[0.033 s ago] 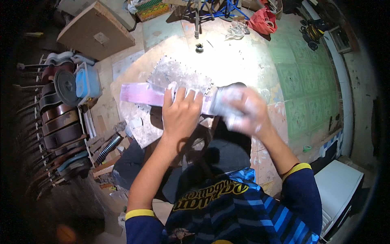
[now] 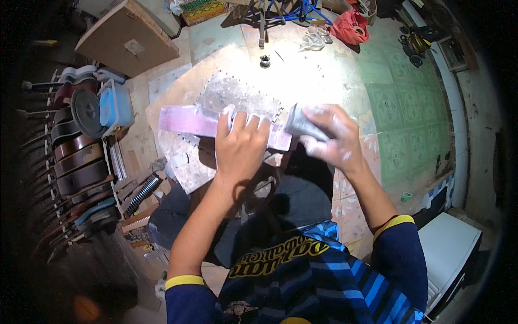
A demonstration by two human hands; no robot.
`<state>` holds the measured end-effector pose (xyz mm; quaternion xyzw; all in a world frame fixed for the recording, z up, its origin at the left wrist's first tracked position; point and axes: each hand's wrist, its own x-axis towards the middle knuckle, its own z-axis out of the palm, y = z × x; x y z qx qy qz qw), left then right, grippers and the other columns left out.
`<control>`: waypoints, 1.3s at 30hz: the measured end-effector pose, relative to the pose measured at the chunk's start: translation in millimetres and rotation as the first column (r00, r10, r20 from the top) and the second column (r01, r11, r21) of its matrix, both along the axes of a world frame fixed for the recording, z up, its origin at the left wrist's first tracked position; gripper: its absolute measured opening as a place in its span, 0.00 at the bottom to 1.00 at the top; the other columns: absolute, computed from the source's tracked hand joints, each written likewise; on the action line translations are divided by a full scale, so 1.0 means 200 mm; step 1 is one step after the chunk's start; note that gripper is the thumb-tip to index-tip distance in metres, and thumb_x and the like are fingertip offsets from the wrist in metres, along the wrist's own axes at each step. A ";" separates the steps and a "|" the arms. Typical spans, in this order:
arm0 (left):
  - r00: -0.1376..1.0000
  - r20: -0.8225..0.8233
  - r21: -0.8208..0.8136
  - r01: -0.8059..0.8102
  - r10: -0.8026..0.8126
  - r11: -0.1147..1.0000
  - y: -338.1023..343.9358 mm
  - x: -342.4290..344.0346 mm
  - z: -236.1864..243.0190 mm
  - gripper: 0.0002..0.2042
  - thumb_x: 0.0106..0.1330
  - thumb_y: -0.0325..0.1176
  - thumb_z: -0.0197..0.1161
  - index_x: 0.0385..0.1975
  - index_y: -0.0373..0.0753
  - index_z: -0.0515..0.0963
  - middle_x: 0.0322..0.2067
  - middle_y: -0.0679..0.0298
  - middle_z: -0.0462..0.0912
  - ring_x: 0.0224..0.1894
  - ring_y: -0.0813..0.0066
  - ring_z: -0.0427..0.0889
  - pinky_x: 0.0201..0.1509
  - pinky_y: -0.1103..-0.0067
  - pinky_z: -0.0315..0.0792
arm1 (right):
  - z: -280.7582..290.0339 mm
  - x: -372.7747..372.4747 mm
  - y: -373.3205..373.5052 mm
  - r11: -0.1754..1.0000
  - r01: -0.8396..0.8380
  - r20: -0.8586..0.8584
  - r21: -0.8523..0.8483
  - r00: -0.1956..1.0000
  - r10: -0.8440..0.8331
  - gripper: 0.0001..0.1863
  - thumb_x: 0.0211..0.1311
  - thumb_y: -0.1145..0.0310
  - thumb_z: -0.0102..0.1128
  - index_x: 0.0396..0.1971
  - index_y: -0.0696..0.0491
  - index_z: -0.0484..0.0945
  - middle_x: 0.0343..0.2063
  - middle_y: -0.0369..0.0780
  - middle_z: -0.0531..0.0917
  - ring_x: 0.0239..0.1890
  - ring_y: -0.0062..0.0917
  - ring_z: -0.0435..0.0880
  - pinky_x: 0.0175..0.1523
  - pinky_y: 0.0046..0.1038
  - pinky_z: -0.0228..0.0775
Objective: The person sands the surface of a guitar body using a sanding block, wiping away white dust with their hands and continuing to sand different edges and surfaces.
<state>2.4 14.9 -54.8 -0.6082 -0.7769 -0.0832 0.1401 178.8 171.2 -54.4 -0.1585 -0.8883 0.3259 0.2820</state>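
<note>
A long, flat pink-purple bar, its surface dusted white, lies crosswise in front of me above my knees. My left hand presses down over its middle, fingers bent over the far edge and whitened with dust. Off the bar's right end, my right hand pinches a folded grey sheet that looks like sandpaper, between thumb and fingers. White powder coats those fingers too. What supports the bar from below is mostly hidden. A dusty grey mat with a jagged edge lies on the floor beyond it.
On the left stand several guitars in a row, beside a clear tub with a blue piece inside. A brown board leans behind. Far off are a red bag and blue cords. A white box-like unit sits at lower right.
My right hand with the grey sheet was motion-blurred over the bar's right end; now it is slightly higher and sharper, leaving that end visible. My left hand stays on the bar.
</note>
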 end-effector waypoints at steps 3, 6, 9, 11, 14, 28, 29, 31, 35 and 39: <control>1.000 -0.007 0.044 0.022 -0.022 0.999 -0.02 0.02 -0.02 0.08 0.59 0.32 0.62 0.34 0.48 0.87 0.33 0.71 0.85 0.42 0.71 0.82 0.65 0.65 0.64 | 0.03 0.05 -0.12 0.959 -0.229 -0.007 0.165 0.972 0.233 0.31 0.36 0.64 0.79 0.50 0.48 0.87 0.46 0.45 0.82 0.45 0.39 0.82 0.50 0.36 0.78; 1.000 -0.015 0.045 0.025 -0.024 0.999 -0.03 0.01 -0.02 0.07 0.59 0.32 0.62 0.33 0.48 0.87 0.32 0.71 0.85 0.42 0.71 0.81 0.64 0.64 0.64 | 0.04 0.03 -0.10 0.978 -0.169 0.018 0.126 0.986 0.168 0.30 0.38 0.63 0.79 0.49 0.50 0.87 0.44 0.45 0.83 0.45 0.40 0.82 0.52 0.36 0.77; 1.000 -0.004 0.050 0.025 -0.025 0.998 -0.02 0.01 -0.03 0.06 0.58 0.32 0.62 0.32 0.48 0.86 0.31 0.72 0.84 0.42 0.71 0.81 0.64 0.64 0.64 | 0.07 -0.01 -0.09 0.988 -0.039 0.033 0.151 0.999 0.034 0.30 0.38 0.67 0.78 0.49 0.52 0.86 0.43 0.46 0.83 0.44 0.39 0.83 0.51 0.36 0.77; 1.000 -0.013 0.062 0.028 -0.027 0.998 -0.01 0.01 -0.03 0.06 0.59 0.32 0.62 0.32 0.48 0.85 0.31 0.72 0.83 0.42 0.72 0.81 0.65 0.64 0.64 | 0.15 0.02 -0.18 0.917 -0.337 0.091 0.215 0.942 0.324 0.30 0.39 0.69 0.77 0.50 0.52 0.86 0.43 0.45 0.83 0.45 0.40 0.83 0.51 0.36 0.78; 0.999 -0.036 0.070 0.007 -0.004 0.998 -0.02 0.02 -0.04 0.05 0.59 0.32 0.61 0.31 0.48 0.85 0.30 0.72 0.83 0.42 0.72 0.81 0.65 0.64 0.63 | 0.09 -0.03 -0.07 0.981 -0.149 0.052 0.120 0.988 0.144 0.32 0.37 0.66 0.80 0.50 0.51 0.86 0.43 0.45 0.84 0.45 0.40 0.83 0.51 0.36 0.78; 0.999 -0.030 0.080 0.027 -0.025 0.996 0.01 0.00 -0.05 0.06 0.58 0.32 0.62 0.31 0.48 0.85 0.30 0.72 0.83 0.42 0.72 0.81 0.65 0.64 0.62 | -0.07 0.01 -0.07 0.931 -0.264 -0.038 0.252 0.959 0.282 0.32 0.37 0.66 0.80 0.51 0.48 0.87 0.40 0.44 0.81 0.42 0.37 0.81 0.46 0.35 0.79; 1.000 -0.020 0.073 0.026 -0.025 0.997 0.02 -0.01 -0.04 0.06 0.58 0.32 0.62 0.31 0.47 0.85 0.30 0.72 0.83 0.42 0.72 0.81 0.66 0.64 0.62 | -0.11 0.01 -0.06 0.993 -0.114 -0.050 0.025 0.992 0.115 0.31 0.37 0.66 0.80 0.50 0.50 0.87 0.40 0.45 0.82 0.42 0.37 0.82 0.46 0.35 0.78; 1.000 -0.005 0.062 0.031 -0.030 0.998 0.03 -0.02 -0.03 0.06 0.59 0.32 0.62 0.32 0.47 0.86 0.30 0.72 0.84 0.42 0.72 0.81 0.66 0.64 0.62 | -0.10 -0.04 -0.04 0.980 0.085 -0.143 -0.182 0.983 -0.112 0.31 0.38 0.65 0.80 0.49 0.53 0.86 0.41 0.46 0.82 0.43 0.37 0.83 0.48 0.35 0.78; 0.999 -0.009 0.041 0.032 -0.031 0.999 0.01 -0.01 -0.04 0.08 0.59 0.33 0.62 0.35 0.46 0.86 0.31 0.70 0.84 0.42 0.71 0.81 0.66 0.63 0.62 | -0.11 0.02 -0.07 0.932 -0.268 -0.073 0.244 0.953 0.293 0.25 0.49 0.68 0.75 0.51 0.54 0.85 0.45 0.44 0.85 0.47 0.34 0.85 0.54 0.32 0.77; 0.994 0.069 0.067 0.085 -0.089 0.994 0.01 -0.01 0.02 0.20 0.56 0.53 0.67 0.33 0.41 0.85 0.29 0.65 0.84 0.41 0.67 0.81 0.62 0.60 0.65 | -0.27 -0.05 0.24 0.862 0.170 0.130 -0.478 0.984 -0.122 0.26 0.54 0.76 0.71 0.55 0.61 0.80 0.48 0.42 0.84 0.52 0.27 0.83 0.62 0.29 0.72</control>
